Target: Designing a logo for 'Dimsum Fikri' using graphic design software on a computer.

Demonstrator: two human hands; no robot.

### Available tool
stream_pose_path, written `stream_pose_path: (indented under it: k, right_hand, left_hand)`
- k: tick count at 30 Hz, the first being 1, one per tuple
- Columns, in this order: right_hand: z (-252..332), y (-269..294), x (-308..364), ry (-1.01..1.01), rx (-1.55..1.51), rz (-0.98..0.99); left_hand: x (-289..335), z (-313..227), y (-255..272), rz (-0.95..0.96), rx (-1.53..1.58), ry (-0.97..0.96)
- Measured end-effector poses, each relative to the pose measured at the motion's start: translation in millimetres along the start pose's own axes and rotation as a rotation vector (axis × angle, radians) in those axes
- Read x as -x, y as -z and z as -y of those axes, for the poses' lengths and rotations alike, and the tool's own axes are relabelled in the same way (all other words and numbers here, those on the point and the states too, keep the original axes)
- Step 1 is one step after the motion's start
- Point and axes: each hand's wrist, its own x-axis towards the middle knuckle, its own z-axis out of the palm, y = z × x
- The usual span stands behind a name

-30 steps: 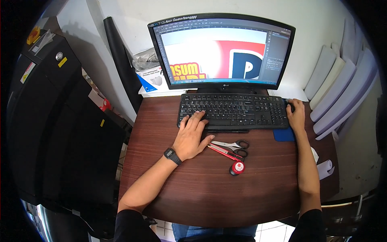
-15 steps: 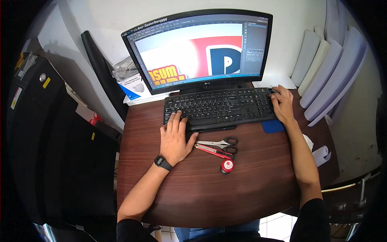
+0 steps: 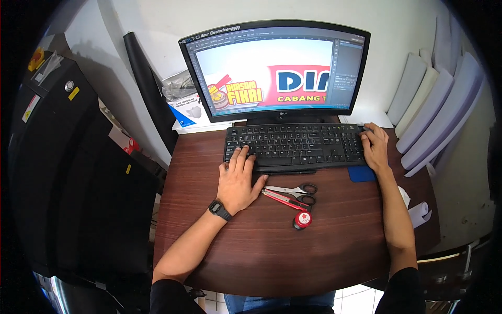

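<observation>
My left hand (image 3: 236, 183) lies over the lower left of a black keyboard (image 3: 293, 144), fingers stretched onto the keys and thumb spread aside. At the keyboard's right end, my right hand (image 3: 375, 149) is curled over a dark computer mouse (image 3: 364, 129), mostly hidden beneath it. A blue mouse pad (image 3: 362, 175) shows below that hand. Behind the keyboard stands a curved monitor (image 3: 277, 73) with a colourful banner design in an editing program. Just right of my left thumb lie scissors (image 3: 308, 193), a red cutter knife (image 3: 285, 199) and a small round red-topped stamp (image 3: 302, 220).
The brown desk (image 3: 261, 256) carries everything. A mask box (image 3: 188, 111) sits left of the monitor. Pale rolls (image 3: 442, 110) lean at the right wall, and a curled white sheet (image 3: 419, 214) lies by my right forearm. A large black machine (image 3: 78, 172) stands at the left.
The on-screen design is zoomed out, showing more of the banner. The whole view has shifted slightly, with the desk things lower and further right. Both hands keep their places.
</observation>
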Motion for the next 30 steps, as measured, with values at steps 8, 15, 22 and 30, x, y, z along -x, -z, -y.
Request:
stream_pose_path:
  k: [8, 15, 22, 30]
  right_hand:
    - [5, 3, -2, 0.011, -0.038, -0.02]
    - [4, 3, -1, 0.038, -0.035, -0.016]
    - [8, 11, -4, 0.078, -0.011, -0.055]
    - [202, 81, -14, 0.301, -0.458, -0.31]
  left_hand:
    - [1, 4, -2, -0.022, 0.072, -0.01]
    - [2, 5, -3, -0.031, 0.07, -0.021]
    - [-4, 0, -1, -0.033, 0.185, 0.056]
    - [-5, 26, -26, -0.332, 0.261, 0.323]
